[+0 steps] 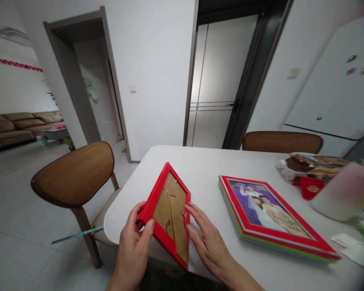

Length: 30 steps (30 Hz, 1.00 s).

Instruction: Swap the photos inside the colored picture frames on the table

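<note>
Between my two hands a small red picture frame (163, 234) is held tilted above the near edge of the table, its brown backing board and metal clips facing me. My left hand (133, 238) grips its left corner, thumb on the front rim and fingers behind. On the opposite side, my right hand (209, 238) pinches the right edge with thumb and fingertips. To the right lies a stack of larger picture frames, the top one a red picture frame (291, 238) with a photo of people on a purple ground; green and blue-grey edges show beneath it.
The white table (200, 165) fills the front. At its right stand a pale pitcher-like container (346, 194), a red packet (312, 188), plastic-wrapped goods (306, 163) and white tissue (348, 244). Wooden chairs stand at the left (79, 173) and the far side (282, 141).
</note>
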Each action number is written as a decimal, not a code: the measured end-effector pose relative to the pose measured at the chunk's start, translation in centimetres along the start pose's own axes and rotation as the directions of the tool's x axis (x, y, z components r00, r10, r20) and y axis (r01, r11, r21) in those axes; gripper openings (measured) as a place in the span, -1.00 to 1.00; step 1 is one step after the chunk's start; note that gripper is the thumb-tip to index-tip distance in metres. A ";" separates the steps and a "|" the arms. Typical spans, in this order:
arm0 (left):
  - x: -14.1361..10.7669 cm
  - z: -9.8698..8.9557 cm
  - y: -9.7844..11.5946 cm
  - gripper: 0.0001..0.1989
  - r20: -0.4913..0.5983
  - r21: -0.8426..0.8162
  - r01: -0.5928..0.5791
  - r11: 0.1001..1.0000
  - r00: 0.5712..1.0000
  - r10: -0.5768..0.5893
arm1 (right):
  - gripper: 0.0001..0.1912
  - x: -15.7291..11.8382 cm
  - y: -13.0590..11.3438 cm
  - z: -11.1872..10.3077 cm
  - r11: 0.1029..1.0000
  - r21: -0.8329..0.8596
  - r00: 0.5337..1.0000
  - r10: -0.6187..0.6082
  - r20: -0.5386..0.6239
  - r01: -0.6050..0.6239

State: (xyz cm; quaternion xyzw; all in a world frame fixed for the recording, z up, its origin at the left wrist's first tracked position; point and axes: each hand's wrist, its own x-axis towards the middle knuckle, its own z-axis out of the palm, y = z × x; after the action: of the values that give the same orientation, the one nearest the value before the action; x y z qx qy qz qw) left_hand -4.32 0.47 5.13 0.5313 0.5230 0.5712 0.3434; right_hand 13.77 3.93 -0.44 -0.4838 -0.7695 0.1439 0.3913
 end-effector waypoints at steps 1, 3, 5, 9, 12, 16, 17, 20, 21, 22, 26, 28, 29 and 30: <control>-0.2 -0.1 -0.9 -0.60 0.016 -0.052 0.042 0.998 0.999 -0.042 | -0.55 -0.1 0.1 0.3 1.000 -0.024 0.999 0.003 0.034 -0.002; -0.8 0.0 -2.9 -0.59 0.061 -0.085 0.086 0.993 0.995 -0.081 | -0.56 -0.4 0.5 0.7 0.996 -0.088 0.995 0.009 0.094 -0.001; -1.6 0.1 -4.8 -0.59 0.092 0.021 0.070 0.997 0.993 -0.071 | -0.58 -0.8 1.0 0.7 0.988 -0.152 0.992 -0.002 0.127 0.022; -2.8 0.2 -7.3 -0.57 0.173 0.438 -0.069 0.896 0.985 -0.008 | -0.61 -1.4 1.7 0.0 0.969 -0.235 0.984 -0.038 0.174 0.079; -3.1 0.2 -8.2 -0.58 0.265 0.616 -0.240 0.751 0.960 0.089 | -0.62 -1.6 1.8 -0.6 0.960 -0.263 0.977 -0.044 0.211 0.100; -3.2 0.1 -9.3 -0.55 0.334 0.694 -0.381 0.611 0.922 0.195 | -0.63 -1.9 1.9 -0.8 0.959 -0.263 0.969 -0.034 0.244 0.100; -3.2 0.1 -9.6 -0.54 0.341 0.704 -0.401 0.586 0.915 0.216 | -0.63 -1.9 1.9 -0.8 0.961 -0.260 0.967 -0.030 0.252 0.098; -3.3 0.0 -9.8 -0.53 0.358 0.722 -0.429 0.543 0.903 0.237 | -0.64 -1.6 1.7 -1.1 0.965 -0.247 0.959 -0.019 0.283 0.092; -3.2 0.1 -9.6 -0.53 0.364 0.723 -0.427 0.543 0.903 0.226 | -0.65 -1.4 1.5 -1.2 0.966 -0.241 0.955 -0.017 0.296 0.092; -3.1 0.1 -9.3 -0.54 0.375 0.718 -0.426 0.550 0.903 0.210 | -0.65 -1.1 1.3 -1.4 0.968 -0.233 0.949 -0.017 0.316 0.094; -2.0 0.7 -7.0 -0.54 0.481 0.646 -0.460 0.609 0.865 0.143 | -0.67 0.2 0.4 -2.0 0.981 -0.142 0.892 -0.054 0.449 0.131; -1.4 1.1 -5.9 -0.55 0.555 0.598 -0.482 0.641 0.825 0.103 | -0.70 0.7 0.1 -1.9 0.985 -0.088 0.870 -0.090 0.485 0.151; -1.1 1.3 -5.5 -0.56 0.583 0.581 -0.484 0.654 0.809 0.080 | -0.73 0.9 0.0 -1.7 0.985 -0.071 0.868 -0.105 0.485 0.158; -0.9 1.4 -5.3 -0.58 0.600 0.572 -0.479 0.666 0.798 0.058 | -0.76 1.0 -0.1 -1.5 0.985 -0.062 0.872 -0.114 0.476 0.163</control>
State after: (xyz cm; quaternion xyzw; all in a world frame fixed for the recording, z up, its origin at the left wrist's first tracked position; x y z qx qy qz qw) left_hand -3.60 1.06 -0.33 0.8314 0.4934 0.2038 0.1544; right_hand 14.58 4.49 1.05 -0.3970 -0.8803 0.1899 0.1775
